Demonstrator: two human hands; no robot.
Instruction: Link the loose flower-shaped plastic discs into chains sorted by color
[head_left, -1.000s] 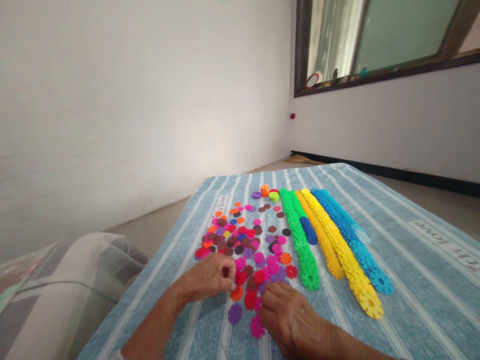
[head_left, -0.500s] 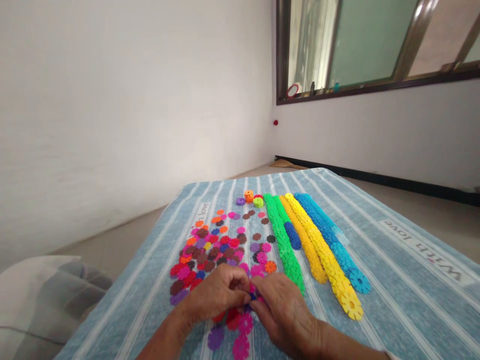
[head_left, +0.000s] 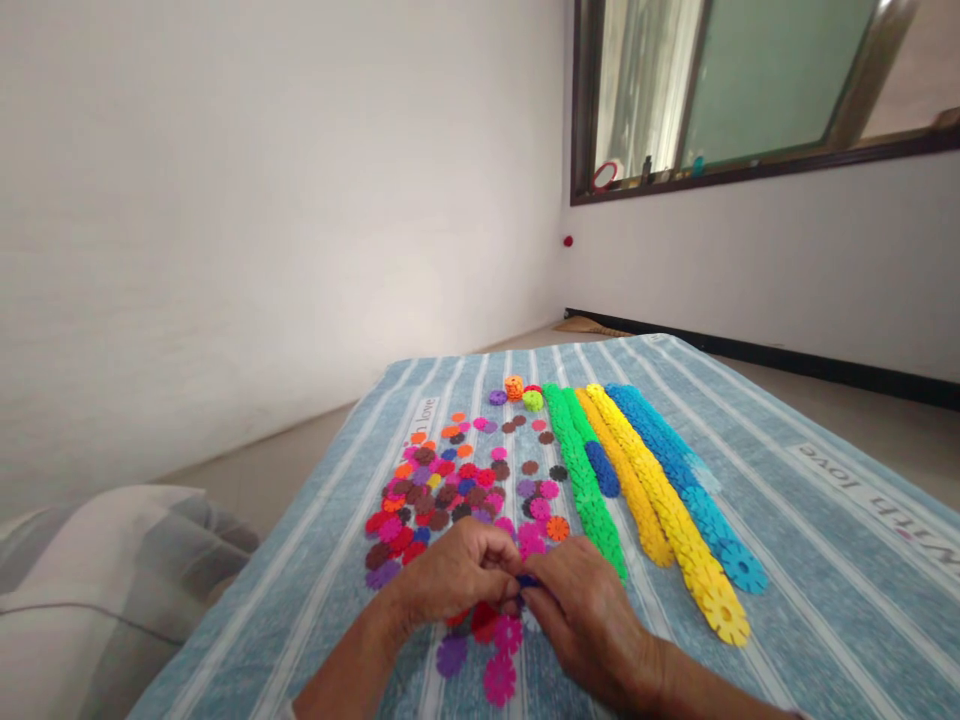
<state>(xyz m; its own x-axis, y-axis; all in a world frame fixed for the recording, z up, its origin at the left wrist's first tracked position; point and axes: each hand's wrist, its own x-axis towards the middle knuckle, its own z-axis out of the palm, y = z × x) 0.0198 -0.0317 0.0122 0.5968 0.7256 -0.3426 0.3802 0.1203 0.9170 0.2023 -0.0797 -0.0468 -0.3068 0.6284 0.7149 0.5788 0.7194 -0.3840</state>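
My left hand (head_left: pixel 465 570) and my right hand (head_left: pixel 589 610) meet over the near part of the cloth, fingertips pinched together. Between them shows a dark blue notched plastic disc (head_left: pixel 527 580), mostly hidden by the fingers; I cannot tell if it is one disc or more. Loose discs in pink, red, brown, purple and black lie around and beyond the left hand, among them a purple disc (head_left: pixel 451 656) and a pink disc (head_left: pixel 500 680) below the hands. An orange disc (head_left: pixel 557 528) rests just beyond the right hand.
Right of the hands run long rows of linked discs: a green row (head_left: pixel 589 490), a yellow row (head_left: pixel 675 510) and a blue row (head_left: pixel 686 480). A short dark blue row (head_left: pixel 602 468) lies between them. Small stacks, one an orange stack (head_left: pixel 514 388), stand at the back of the striped cloth (head_left: pixel 817 590).
The whole scene has shifted slightly right in view as the camera turned left. Both hands keep their pinch at the same spot over the cloth, with the blue disc showing a little more.
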